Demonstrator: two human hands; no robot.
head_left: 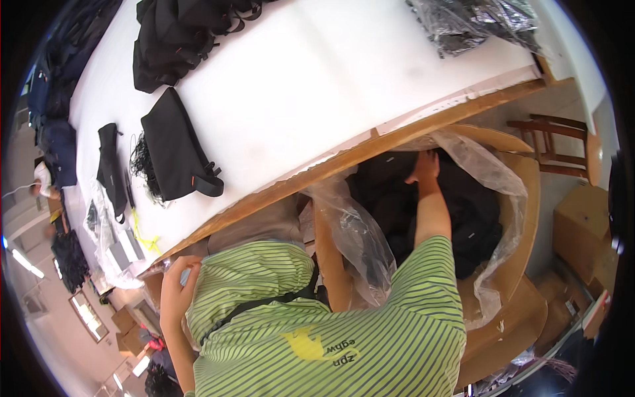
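My right hand (426, 167) reaches down into a large cardboard box (522, 225) to the right of the table. It lies on a heap of black fabric goods (390, 205), thumb apart and fingers partly lost against the dark cloth. A see-through plastic liner (360, 235) hangs over the box's sides. My left hand (180, 281) hovers by my waist near the table edge, loosely bent with thumb and fingers apart, and no held object shows. Closest to it on the white table (284, 86) is a flat black bag (173, 149) with a strap.
More black bags (182, 36) are piled at the table's far side. Shiny plastic packaging (473, 23) lies at the far right corner. A slim black bag (111, 169) and yellow cord (142, 235) sit at left. A wooden stool (552, 145) and another carton (582, 221) stand right.
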